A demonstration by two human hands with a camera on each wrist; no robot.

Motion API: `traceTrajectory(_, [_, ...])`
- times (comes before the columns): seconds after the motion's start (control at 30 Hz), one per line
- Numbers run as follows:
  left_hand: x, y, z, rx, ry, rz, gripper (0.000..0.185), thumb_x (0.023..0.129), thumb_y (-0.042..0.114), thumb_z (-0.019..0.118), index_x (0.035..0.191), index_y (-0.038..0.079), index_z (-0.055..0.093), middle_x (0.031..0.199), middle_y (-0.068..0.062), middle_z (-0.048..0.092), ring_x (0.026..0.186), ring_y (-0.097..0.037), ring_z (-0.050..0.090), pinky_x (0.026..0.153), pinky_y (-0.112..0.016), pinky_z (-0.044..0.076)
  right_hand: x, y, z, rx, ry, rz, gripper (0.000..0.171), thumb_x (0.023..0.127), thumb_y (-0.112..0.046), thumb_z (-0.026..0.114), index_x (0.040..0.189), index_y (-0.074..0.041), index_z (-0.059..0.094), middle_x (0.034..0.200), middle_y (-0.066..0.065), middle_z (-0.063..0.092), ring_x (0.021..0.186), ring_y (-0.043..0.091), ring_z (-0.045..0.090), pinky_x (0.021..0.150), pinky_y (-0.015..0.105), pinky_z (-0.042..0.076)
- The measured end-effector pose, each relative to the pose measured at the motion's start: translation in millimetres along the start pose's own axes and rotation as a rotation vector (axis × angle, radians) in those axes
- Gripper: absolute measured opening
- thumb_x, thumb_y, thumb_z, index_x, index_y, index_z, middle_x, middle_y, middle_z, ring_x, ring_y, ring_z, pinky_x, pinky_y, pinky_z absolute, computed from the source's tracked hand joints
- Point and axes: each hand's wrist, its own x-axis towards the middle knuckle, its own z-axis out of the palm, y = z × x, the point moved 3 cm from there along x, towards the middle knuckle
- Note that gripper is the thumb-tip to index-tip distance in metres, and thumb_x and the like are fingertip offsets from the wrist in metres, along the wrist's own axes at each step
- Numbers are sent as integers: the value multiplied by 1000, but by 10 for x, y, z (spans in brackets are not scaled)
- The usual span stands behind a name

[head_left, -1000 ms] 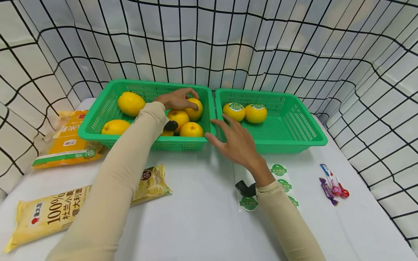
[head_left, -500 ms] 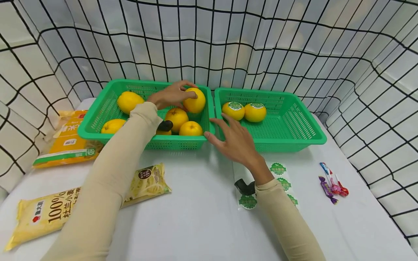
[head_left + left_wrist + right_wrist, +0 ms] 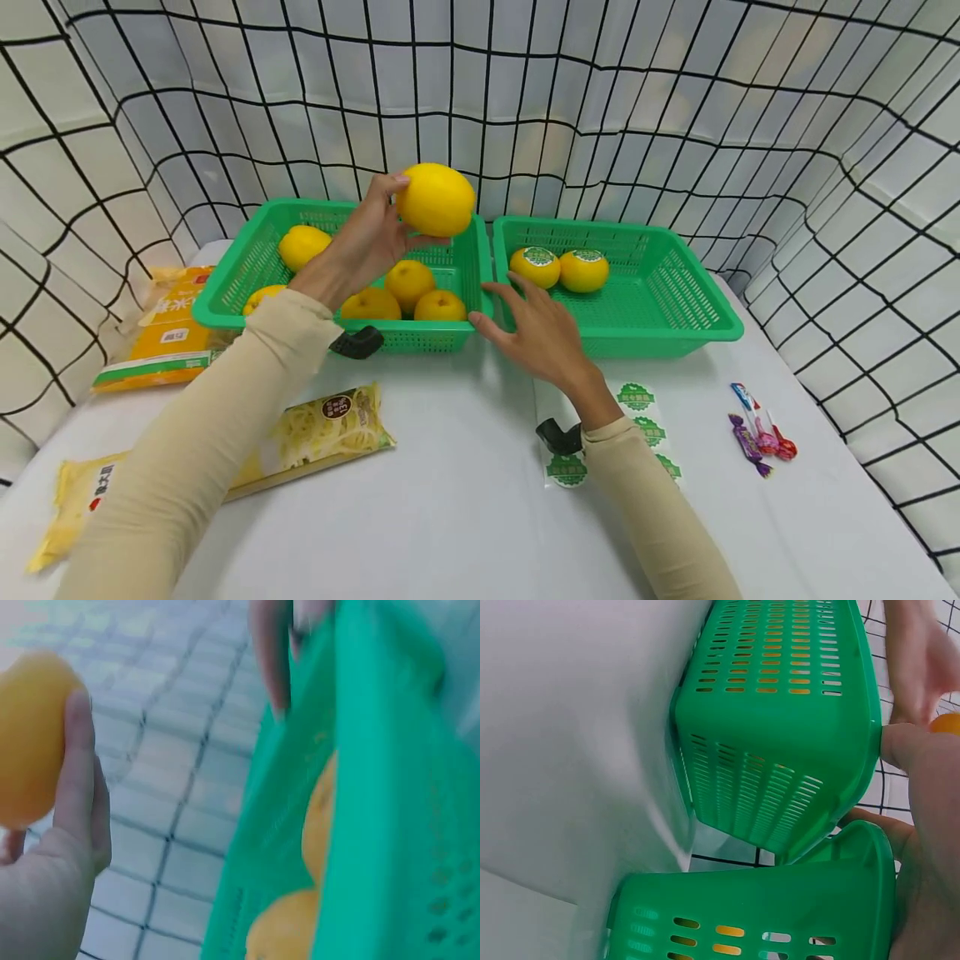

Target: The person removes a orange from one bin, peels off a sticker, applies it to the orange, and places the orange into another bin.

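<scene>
Two green baskets (image 3: 675, 321) on white table (image 3: 465, 500) — netted walls (image 3: 825, 125); hands busy.

Eight yellow fruits (image 3: 436, 199), two green baskets (image 3: 705, 329), three food packets (image 3: 330, 425), one sticker sheet (image 3: 643, 417) and three wrapped sweets (image 3: 761, 429) are counted.

left basket (image 3: 225, 296): rear of table (image 3: 465, 517), five fruits inside | right basket (image 3: 675, 321): just beside it on the right, two fruits at its back-left | lifted fruit (image 3: 436, 199): in left hand (image 3: 360, 246), above left basket | right hand (image 3: 543, 333): on the adjoining basket rims | sticker sheet (image 3: 637, 417): before right basket | candies (image 3: 761, 425): right of sheet | noodle packets (image 3: 330, 425): front left
</scene>
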Motion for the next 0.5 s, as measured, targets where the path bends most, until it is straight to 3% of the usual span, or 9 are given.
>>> traceTrajectory(0.13, [-290,-5,184,-3,-18,22,50,111,34,44,159,23,34,156,-10,40,130,-31,58,102,-40,59,-13,19,18,17,8,2,59,106,-62,53,154,-28,55,169,14,37,149,39,45,109,62,48])
traceTrajectory(0.27, [-635,-130,362,83,-45,-46,48,110,30,45,157,22,37,156,-13,39,131,-33,57,105,-41,58,-18,57,10,22,11,14,59,106,-60,54,154,-26,55,169,15,37,150,38,44,109,62,48])
traceTrajectory(0.37, [-968,-305,479,204,-46,-122,48,110,29,46,157,23,38,160,-8,37,133,-33,56,107,-45,56,-8,72,-5,13,3,17,59,106,-58,55,155,-26,54,170,14,37,150,39,44,110,62,47])
traceTrajectory(0.5, [-1385,-683,633,379,-13,-204,46,110,33,53,154,28,43,154,-10,48,124,-33,62,102,-46,56,-11,74,7,19,-7,18,62,105,-61,55,157,-26,53,170,13,35,149,39,45,110,62,48])
